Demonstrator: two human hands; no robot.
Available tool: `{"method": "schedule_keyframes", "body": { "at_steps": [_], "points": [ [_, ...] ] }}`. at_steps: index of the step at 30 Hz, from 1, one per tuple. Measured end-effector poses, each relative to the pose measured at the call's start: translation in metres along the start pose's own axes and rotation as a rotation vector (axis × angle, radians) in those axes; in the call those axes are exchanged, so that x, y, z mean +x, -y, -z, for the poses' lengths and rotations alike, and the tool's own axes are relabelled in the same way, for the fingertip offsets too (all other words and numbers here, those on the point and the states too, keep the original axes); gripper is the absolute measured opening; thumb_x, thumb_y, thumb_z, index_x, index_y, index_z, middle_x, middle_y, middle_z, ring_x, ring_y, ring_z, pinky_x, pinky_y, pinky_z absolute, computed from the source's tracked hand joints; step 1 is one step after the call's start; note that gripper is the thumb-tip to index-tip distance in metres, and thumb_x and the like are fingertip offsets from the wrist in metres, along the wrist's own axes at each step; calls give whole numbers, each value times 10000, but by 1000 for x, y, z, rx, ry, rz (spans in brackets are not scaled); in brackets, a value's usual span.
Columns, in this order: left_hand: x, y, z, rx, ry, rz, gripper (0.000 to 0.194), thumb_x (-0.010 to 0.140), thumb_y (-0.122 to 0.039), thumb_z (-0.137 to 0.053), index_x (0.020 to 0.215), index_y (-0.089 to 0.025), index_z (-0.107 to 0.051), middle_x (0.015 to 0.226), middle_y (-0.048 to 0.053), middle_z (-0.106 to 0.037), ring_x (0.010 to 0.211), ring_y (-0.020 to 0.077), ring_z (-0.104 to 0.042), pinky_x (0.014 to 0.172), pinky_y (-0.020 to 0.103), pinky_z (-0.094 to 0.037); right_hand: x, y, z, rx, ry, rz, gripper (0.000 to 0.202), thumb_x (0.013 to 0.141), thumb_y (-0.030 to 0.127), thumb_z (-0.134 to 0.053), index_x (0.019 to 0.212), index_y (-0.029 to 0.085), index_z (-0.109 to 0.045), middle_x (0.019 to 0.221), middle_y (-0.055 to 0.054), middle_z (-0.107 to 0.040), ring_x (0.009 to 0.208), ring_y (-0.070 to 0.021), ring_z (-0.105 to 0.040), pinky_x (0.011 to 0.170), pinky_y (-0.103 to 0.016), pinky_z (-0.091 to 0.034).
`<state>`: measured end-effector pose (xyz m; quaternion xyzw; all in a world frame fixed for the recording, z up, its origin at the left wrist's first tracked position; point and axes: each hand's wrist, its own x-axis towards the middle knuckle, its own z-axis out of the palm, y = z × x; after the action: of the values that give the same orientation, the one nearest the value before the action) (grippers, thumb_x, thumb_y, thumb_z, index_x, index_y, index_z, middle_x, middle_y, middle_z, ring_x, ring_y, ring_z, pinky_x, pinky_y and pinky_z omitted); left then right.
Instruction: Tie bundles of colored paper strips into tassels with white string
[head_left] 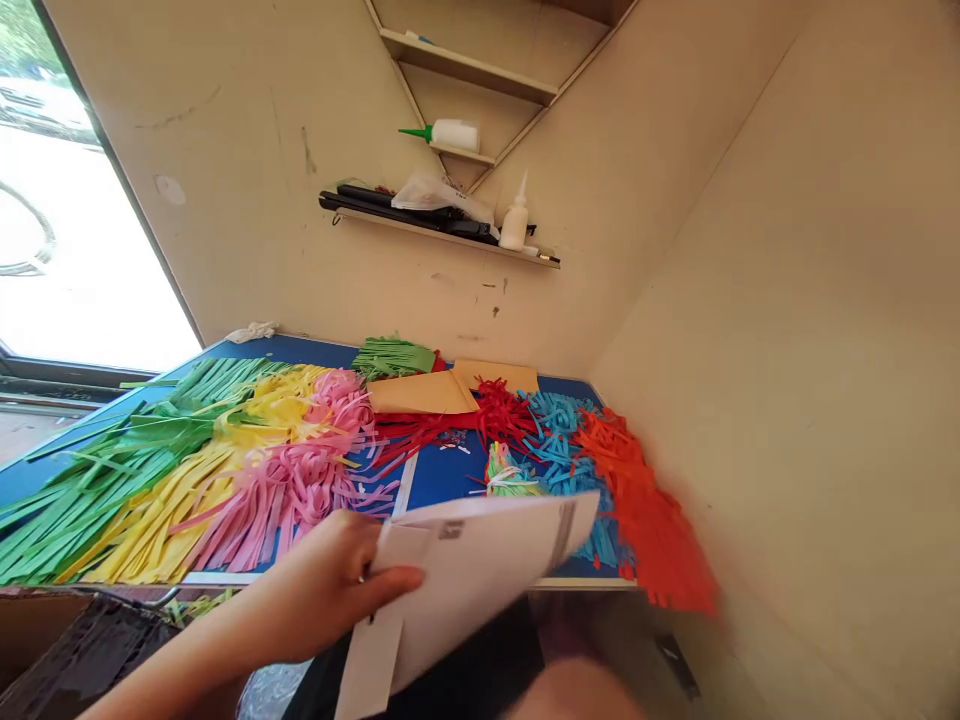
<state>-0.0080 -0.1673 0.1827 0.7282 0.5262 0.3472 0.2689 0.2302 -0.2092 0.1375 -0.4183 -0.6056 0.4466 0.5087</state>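
My left hand (352,570) is closed on a white paper sheet (480,570), thumb on top and fingers behind. The sheet has small dark printing and tilts over the table's front edge; narrower white flaps or strips show by the thumb. At the bottom edge is a blurred, rounded patch of bare skin (574,692). Whether it is my right hand or another part of my body I cannot tell; no fingers show on it. Just beyond the sheet lies a tied multicoloured tissue tassel (510,472).
Green (112,470), yellow (172,490), pink (292,480), red (506,410), blue (559,430) and orange strips (652,520) cover much of the blue table (442,485). Brown envelopes (420,393) lie behind. A wall shelf (450,238) holds a glue bottle (514,222). A cardboard box (45,640) stands lower left.
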Motion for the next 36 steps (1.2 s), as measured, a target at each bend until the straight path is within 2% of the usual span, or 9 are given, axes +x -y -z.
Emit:
{"method": "schedule_keyframes", "body": {
  "at_steps": [3, 5, 7, 10, 16, 20, 28, 33, 36],
  "points": [
    [17, -25, -4, 128, 357, -185, 289, 719, -319, -691, 455, -250, -597, 428, -22, -529, 378, 116, -389, 393, 244, -252, 29, 24, 10, -161, 134, 102, 403, 582, 392, -878, 962, 340, -752, 888, -37, -744, 816, -269, -679, 649, -348, -530],
    [27, -31, -14, 77, 466, -193, 255, 717, -239, -671, 467, -246, -627, 417, -35, -518, 378, 107, -370, 406, 243, -233, 52, 29, 12, -331, 240, 184, 196, 710, 357, -805, 889, 285, -772, 790, -34, -745, 729, -233, -667, 642, -306, -495],
    [34, -24, -23, 2, 373, -82, 147, 719, -288, -689, 578, -251, -708, 484, -36, -602, 427, 117, -476, 425, 217, -292, 69, 22, 16, -425, 179, 203, 125, 816, 354, -706, 791, 250, -771, 685, -20, -721, 633, -191, -635, 608, -272, -455],
    [35, 2, -34, -90, 174, 40, 206, 726, -434, -706, 818, -266, -781, 712, -5, -749, 617, 171, -659, 536, 202, -457, 76, -9, 28, -360, -140, 112, 261, 825, 424, -679, 715, 197, -749, 617, -21, -672, 571, -160, -575, 567, -252, -424],
    [19, 37, -66, -396, -70, 27, 319, 761, -532, -653, 882, -276, -800, 811, 56, -783, 755, 244, -726, 711, 312, -590, 65, -76, 34, 216, -421, -153, 461, 690, 594, -761, 689, 143, -662, 597, -11, -580, 522, -127, -484, 498, -243, -413],
    [14, 40, -84, -563, -120, 168, 352, 746, -571, -670, 777, -246, -802, 732, 61, -762, 737, 252, -703, 669, 316, -579, 59, -81, 32, 289, -445, -197, 452, 650, 566, -802, 676, 153, -621, 582, 9, -535, 518, -116, -459, 482, -231, -405],
    [2, 40, -99, -762, -249, 288, 438, 777, -620, -632, 692, -193, -683, 593, -5, -604, 555, 132, -516, 491, 212, -436, 55, -62, 33, -31, -359, -64, 342, 689, 482, -770, 681, 174, -622, 583, 19, -539, 521, -120, -456, 482, -220, -393],
    [0, 39, -110, -586, -543, 319, 525, 743, -736, -573, 813, -231, -700, 799, 28, -711, 824, 210, -649, 692, 253, -539, 54, -51, 23, -178, -327, -5, 274, 747, 441, -715, 696, 179, -655, 586, 1, -586, 528, -137, -496, 491, -225, -404],
    [0, 35, -105, -518, -455, 276, 567, 820, -738, -453, 810, -229, -703, 780, 34, -715, 814, 221, -655, 699, 269, -543, 53, -46, 19, -213, -321, -19, 259, 745, 430, -712, 701, 179, -661, 585, 2, -595, 521, -138, -500, 488, -227, -406]
  ]
}}
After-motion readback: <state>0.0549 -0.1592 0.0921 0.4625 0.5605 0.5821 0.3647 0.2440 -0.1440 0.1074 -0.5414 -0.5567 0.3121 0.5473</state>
